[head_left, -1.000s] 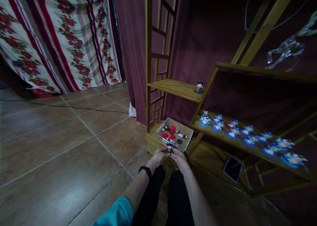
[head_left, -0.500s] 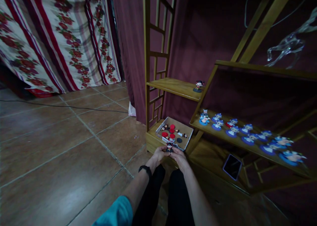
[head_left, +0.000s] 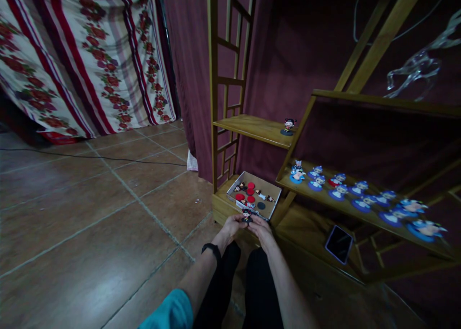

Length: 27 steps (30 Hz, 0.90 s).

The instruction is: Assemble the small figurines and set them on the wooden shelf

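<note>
Between my two hands I hold a small black-haired figurine (head_left: pixel 247 214) upright on a dark round base. My left hand (head_left: pixel 232 225) grips it from the left, fingers closed at its base. My right hand (head_left: pixel 260 228) pinches it from the other side. Just beyond the hands lies a shallow cardboard box (head_left: pixel 275 194). Inside it are several red discs (head_left: pixel 239 197), a dark grey disc (head_left: pixel 261 206) and several loose figurines (head_left: pixel 270 199) lying down. A similar figurine (head_left: pixel 289 126) stands on a dark base on the small shelf above.
The wooden shelf unit (head_left: pixel 252 127) rises ahead. On its right shelf stand several blue-based figurines (head_left: pixel 338 192). A phone or tablet (head_left: pixel 339 244) lies on the lower board. A clear horse-like ornament (head_left: pixel 418 72) stands higher up. A black cable (head_left: pixel 108 156) crosses the tiled floor at left.
Almost nothing differs. The figurine stays between both hands above the box's near edge, and the view has shifted very slightly.
</note>
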### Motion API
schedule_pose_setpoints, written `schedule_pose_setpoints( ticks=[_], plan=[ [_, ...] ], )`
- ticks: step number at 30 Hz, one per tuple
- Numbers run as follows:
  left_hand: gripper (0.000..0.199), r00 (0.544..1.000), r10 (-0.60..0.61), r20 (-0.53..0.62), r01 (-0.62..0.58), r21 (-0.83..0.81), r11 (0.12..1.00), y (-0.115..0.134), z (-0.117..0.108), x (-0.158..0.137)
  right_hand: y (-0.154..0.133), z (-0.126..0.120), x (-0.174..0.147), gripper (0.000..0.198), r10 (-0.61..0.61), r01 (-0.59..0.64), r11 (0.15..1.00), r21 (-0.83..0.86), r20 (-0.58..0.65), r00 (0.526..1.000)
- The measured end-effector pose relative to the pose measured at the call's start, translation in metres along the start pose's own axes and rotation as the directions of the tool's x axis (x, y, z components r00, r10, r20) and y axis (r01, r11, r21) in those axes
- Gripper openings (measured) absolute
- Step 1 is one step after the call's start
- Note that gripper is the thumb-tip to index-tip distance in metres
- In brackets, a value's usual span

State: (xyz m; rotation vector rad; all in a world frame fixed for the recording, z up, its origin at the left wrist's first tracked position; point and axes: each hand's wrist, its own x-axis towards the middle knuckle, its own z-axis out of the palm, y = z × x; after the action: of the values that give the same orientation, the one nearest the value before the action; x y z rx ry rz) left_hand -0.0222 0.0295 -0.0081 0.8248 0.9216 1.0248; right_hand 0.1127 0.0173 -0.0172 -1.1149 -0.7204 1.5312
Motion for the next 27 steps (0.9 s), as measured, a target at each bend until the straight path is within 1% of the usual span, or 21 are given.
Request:
schedule_pose_setpoints(
  ticks=[4,6,12,16,20,22,27],
  plan=[
    [0.034,0.999,-0.011,-0.049,0.01,-0.026,1.0,-0.002,0.0,0.0,-0.002,0.002,-0.002,0.047,-0.006,0.006,1.0,-0.003,0.027,1.0],
    [0.033,0.999,-0.019,-0.051,0.018,-0.029,0.999,-0.003,-0.001,0.001,-0.004,0.005,-0.005,0.047,-0.013,0.014,1.0,-0.013,0.028,1.0],
    [0.034,1.0,-0.026,0.01,0.026,-0.001,1.0,-0.004,-0.005,0.004,-0.004,0.007,-0.005,0.048,-0.033,0.035,0.998,-0.045,0.028,0.999],
    [0.034,0.999,-0.02,0.044,0.019,0.01,1.0,0.0,-0.006,0.003,0.001,0.003,0.0,0.047,-0.018,0.018,0.998,-0.06,0.006,1.0],
    [0.038,1.0,-0.021,0.011,0.021,-0.009,1.0,0.002,-0.005,0.001,0.001,0.002,0.0,0.042,0.004,-0.005,0.999,-0.051,-0.017,1.0],
    [0.04,1.0,-0.012,-0.008,0.012,-0.012,1.0,0.004,-0.005,-0.001,-0.001,0.004,-0.002,0.04,0.008,-0.009,0.999,-0.051,-0.01,1.0],
    [0.038,1.0,0.008,-0.019,-0.009,-0.003,1.0,0.006,-0.002,-0.004,-0.005,0.009,-0.007,0.04,-0.006,0.007,0.999,-0.036,0.011,1.0]
  ],
)
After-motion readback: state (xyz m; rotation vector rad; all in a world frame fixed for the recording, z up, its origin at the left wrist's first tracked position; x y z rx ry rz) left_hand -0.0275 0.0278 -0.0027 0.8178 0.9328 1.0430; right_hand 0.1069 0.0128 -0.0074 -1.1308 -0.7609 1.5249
